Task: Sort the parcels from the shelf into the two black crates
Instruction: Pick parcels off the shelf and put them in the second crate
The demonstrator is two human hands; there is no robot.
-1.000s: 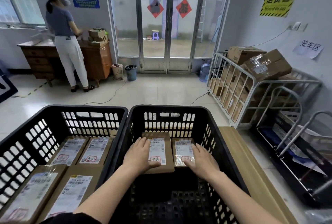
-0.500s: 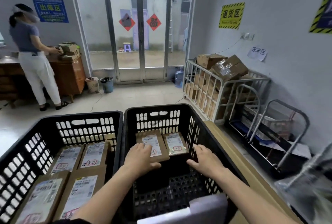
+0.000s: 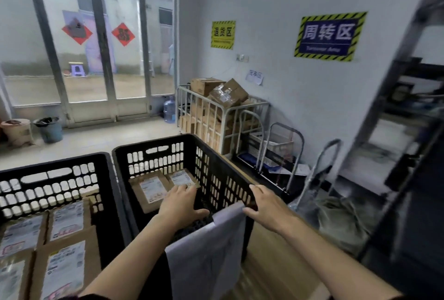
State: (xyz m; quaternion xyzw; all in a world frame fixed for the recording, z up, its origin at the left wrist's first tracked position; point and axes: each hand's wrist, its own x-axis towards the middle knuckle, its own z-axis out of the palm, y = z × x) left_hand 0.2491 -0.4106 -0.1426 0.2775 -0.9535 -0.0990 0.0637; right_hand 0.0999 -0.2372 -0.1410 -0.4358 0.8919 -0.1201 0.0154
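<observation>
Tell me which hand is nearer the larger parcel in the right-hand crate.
Left. The left hand is inside the crate beside the larger parcel; the right hand is at the crate's right rim.

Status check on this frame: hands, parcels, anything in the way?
Left hand empty, low inside right crate. Right hand empty at its rim. Two parcels flat at far end. White sheet draped over rim.

Two black slotted plastic crates stand side by side. The left crate (image 3: 55, 161) holds four flat brown cardboard parcels (image 3: 68, 219), white labels face up, laid in two rows. In the right crate (image 3: 149, 144), a larger brown labelled parcel (image 3: 150, 189) and a smaller parcel (image 3: 181, 177) lie flat, side by side near the far wall.
</observation>
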